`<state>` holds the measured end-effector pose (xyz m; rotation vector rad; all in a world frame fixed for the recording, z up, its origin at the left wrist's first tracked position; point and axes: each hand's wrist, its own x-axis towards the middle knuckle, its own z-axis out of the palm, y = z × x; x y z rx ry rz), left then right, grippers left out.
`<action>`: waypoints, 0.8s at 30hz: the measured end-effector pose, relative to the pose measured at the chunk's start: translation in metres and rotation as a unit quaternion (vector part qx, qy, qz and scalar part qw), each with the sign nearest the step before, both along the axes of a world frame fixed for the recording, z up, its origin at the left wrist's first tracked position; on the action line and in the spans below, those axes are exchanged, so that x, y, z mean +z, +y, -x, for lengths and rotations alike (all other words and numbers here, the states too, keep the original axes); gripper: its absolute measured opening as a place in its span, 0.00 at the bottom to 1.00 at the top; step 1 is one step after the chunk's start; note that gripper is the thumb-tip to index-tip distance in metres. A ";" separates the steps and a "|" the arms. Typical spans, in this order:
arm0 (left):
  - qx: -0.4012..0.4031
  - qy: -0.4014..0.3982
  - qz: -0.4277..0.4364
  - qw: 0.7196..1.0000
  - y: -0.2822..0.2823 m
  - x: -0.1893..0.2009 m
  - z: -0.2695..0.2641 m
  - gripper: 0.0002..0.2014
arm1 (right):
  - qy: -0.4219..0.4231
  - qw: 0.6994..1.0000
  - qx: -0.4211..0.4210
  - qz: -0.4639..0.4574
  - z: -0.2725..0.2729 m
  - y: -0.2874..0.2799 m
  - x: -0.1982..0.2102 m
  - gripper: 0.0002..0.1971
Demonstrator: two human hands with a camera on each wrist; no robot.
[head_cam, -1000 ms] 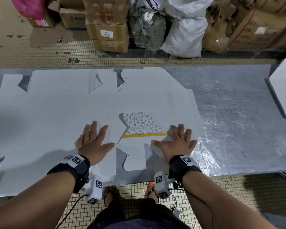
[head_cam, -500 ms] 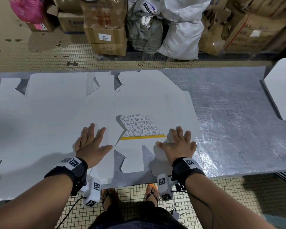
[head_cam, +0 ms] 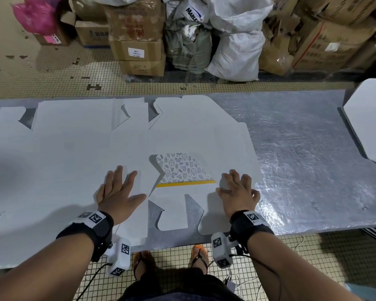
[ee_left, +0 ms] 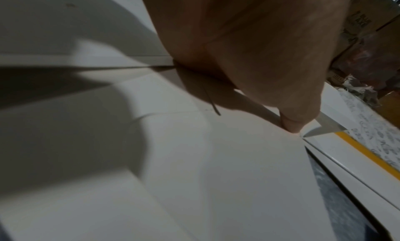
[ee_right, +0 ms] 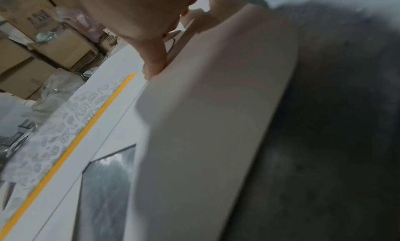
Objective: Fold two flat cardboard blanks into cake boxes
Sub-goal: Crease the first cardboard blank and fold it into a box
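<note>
Two flat white blanks lie side by side on the silver table (head_cam: 302, 159). My left hand (head_cam: 117, 190) rests flat, fingers spread, on the near right part of the left blank (head_cam: 63, 148). On the right blank (head_cam: 204, 131), a folded-over flap (head_cam: 178, 168) shows a leaf print and a yellow stripe (head_cam: 185, 184). My right hand (head_cam: 239, 190) lies fingers straight on that blank's near right panel. The left wrist view shows my thumb (ee_left: 292, 123) pressing the card near the stripe (ee_left: 368, 155). In the right wrist view, my thumb (ee_right: 153, 65) sits at a crease beside the panel (ee_right: 205, 125).
Another white blank (head_cam: 369, 127) lies at the table's right end. Beyond the far edge, cardboard boxes (head_cam: 139, 40) and white sacks (head_cam: 237, 51) stand on the tiled floor. Bare silver tabletop stretches to the right of my right hand. My feet show below the near edge.
My right thumb has drawn in toward the other fingers and the hand has edged slightly right. The left hand stays flat in the same spot. The blanks have not moved.
</note>
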<state>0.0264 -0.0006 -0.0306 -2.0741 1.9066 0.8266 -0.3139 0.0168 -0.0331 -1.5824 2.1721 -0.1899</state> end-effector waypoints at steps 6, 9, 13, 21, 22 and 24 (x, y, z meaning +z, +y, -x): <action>-0.001 0.003 -0.004 1.000 -0.001 0.001 0.000 0.39 | -0.045 0.999 -0.018 0.017 0.002 0.002 0.000 0.20; 0.006 0.007 -0.004 1.000 0.000 0.001 0.000 0.42 | -0.074 0.996 -0.034 0.031 0.002 0.003 0.003 0.20; 0.004 0.006 -0.005 1.000 -0.001 0.001 0.000 0.42 | -0.068 0.996 -0.049 0.013 0.003 0.000 0.005 0.22; 0.000 -0.003 0.004 1.000 -0.001 -0.002 -0.001 0.38 | 0.007 1.000 -0.023 -0.011 -0.002 -0.003 0.006 0.24; 0.001 0.002 0.006 1.000 -0.001 0.000 -0.001 0.38 | 0.018 1.000 -0.012 -0.013 -0.001 -0.001 0.006 0.23; 0.004 0.013 0.001 1.000 -0.001 0.003 0.001 0.38 | 0.022 1.000 0.001 -0.004 0.001 0.001 0.008 0.20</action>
